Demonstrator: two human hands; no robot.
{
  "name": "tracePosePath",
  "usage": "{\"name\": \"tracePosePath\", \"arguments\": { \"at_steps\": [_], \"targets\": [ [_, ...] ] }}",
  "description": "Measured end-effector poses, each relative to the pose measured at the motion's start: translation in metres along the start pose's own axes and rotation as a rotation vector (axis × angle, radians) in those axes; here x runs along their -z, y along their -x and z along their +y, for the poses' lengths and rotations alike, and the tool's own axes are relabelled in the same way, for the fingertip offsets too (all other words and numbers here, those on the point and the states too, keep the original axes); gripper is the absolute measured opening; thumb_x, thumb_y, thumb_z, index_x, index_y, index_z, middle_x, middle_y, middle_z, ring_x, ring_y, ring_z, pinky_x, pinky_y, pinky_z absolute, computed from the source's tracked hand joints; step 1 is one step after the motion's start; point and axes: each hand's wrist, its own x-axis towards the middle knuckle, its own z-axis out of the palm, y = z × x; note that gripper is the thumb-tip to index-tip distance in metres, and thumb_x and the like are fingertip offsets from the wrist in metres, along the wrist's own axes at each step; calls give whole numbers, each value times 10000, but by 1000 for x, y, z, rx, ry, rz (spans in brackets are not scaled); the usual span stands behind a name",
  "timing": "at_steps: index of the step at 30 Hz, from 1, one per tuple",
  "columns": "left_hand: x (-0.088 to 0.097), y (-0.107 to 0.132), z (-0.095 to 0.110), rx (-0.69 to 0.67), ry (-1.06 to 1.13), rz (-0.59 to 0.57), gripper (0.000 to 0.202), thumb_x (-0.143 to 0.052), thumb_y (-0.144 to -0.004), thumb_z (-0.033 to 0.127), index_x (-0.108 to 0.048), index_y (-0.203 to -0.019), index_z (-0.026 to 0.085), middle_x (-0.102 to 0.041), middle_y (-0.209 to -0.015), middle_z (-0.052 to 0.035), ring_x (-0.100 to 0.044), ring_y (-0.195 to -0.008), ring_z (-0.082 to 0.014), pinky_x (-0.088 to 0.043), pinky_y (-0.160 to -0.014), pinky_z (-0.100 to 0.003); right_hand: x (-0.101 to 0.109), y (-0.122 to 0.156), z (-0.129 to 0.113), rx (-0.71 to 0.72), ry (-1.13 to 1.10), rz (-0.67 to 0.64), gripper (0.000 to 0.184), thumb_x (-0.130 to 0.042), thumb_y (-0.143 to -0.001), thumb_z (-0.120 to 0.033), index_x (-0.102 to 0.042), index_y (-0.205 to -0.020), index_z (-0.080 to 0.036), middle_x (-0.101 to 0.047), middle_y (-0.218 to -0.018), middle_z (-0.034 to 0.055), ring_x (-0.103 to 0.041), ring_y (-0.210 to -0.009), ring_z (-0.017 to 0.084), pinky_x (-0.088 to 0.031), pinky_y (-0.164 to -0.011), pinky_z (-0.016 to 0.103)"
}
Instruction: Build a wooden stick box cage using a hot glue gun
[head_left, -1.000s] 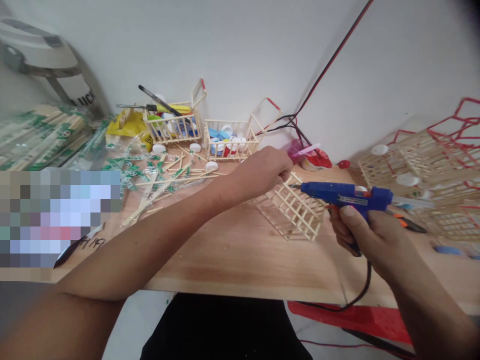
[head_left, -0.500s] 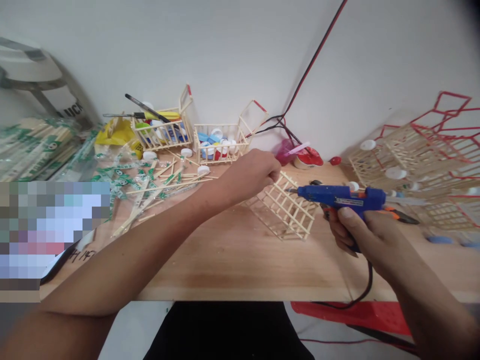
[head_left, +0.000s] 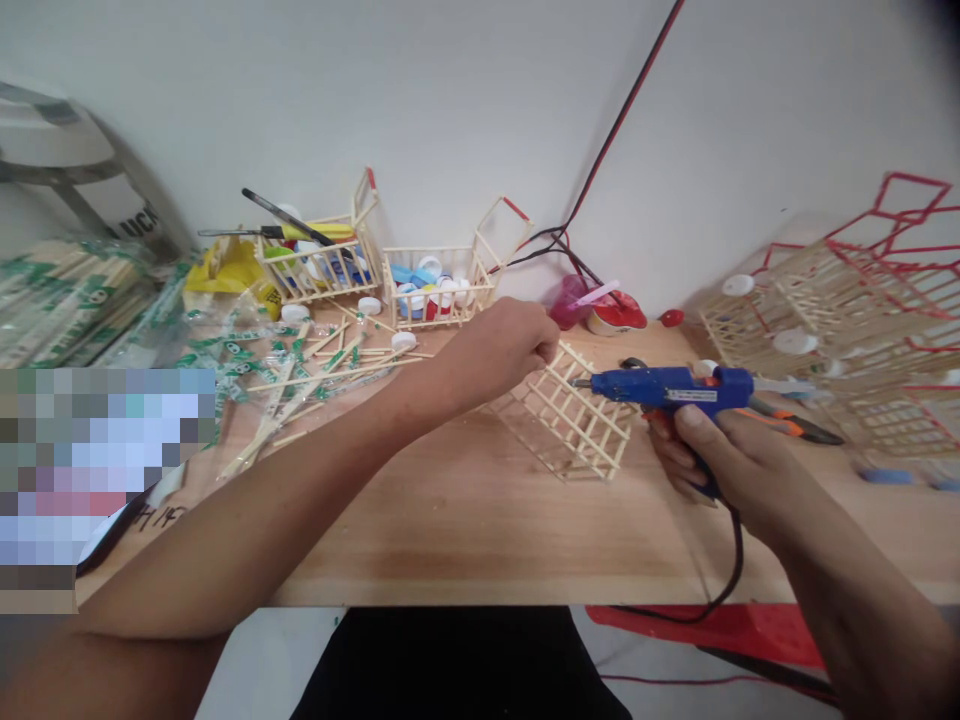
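Observation:
My right hand (head_left: 752, 463) is wrapped round the grip of a blue glue gun (head_left: 643, 385). A glue stick pokes out of the gun's back end, and its cord runs down past the table edge. The gun's metal nozzle points left, over the upper part of a small basket (head_left: 581, 415) built from thin wooden sticks. This basket lies tilted on the table. My left hand (head_left: 517, 338) has its fingers curled in at the basket's far left end and appears to grip it there; its fingertips are mostly hidden behind the hand.
Two stick carts (head_left: 435, 310) holding bottle caps stand by the wall. Loose sticks and wrappers (head_left: 315, 370) lie left, near a phone (head_left: 112, 520). Right are red-edged stick carts (head_left: 840, 290) and orange-handled pliers (head_left: 802, 427). A red-filled cup (head_left: 619, 315) stands behind the basket.
The glue gun and my right hand have shifted slightly left, with the nozzle staying over the basket. My left hand and the basket have hardly moved. The view has shifted a little.

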Motion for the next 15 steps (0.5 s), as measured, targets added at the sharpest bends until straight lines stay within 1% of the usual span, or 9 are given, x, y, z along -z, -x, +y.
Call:
{"name": "tracePosePath", "arguments": {
  "at_steps": [3,10,15],
  "targets": [
    [0,0,0,-7,5,0,170,-564,-763,55,-644,-652,156,-627,-678,-16,-530,-704,-148,-348,-683,-285,2,-1,2,-12,-40,-34,446,-458,-970,-571,-458,-713,-207,-408,-592,-37,-356,-476,91,-301,-433,249],
    [0,0,0,1,11,5,174,-552,-744,48,-642,-647,161,-617,-660,-14,-529,-691,-148,-356,-681,-285,-3,-2,-3,-27,-112,-37,494,-501,-942,-593,-434,-641,-206,-381,-541,-45,-318,-446,82,-255,-427,247],
    [-1,0,-1,-2,15,13,175,-542,-727,47,-645,-648,165,-631,-673,-12,-538,-695,-147,-363,-684,-284,-3,-2,-6,-26,-98,-23,510,-524,-922,-609,-441,-625,-203,-381,-533,-48,-324,-433,76,-258,-418,240]
  ]
}}
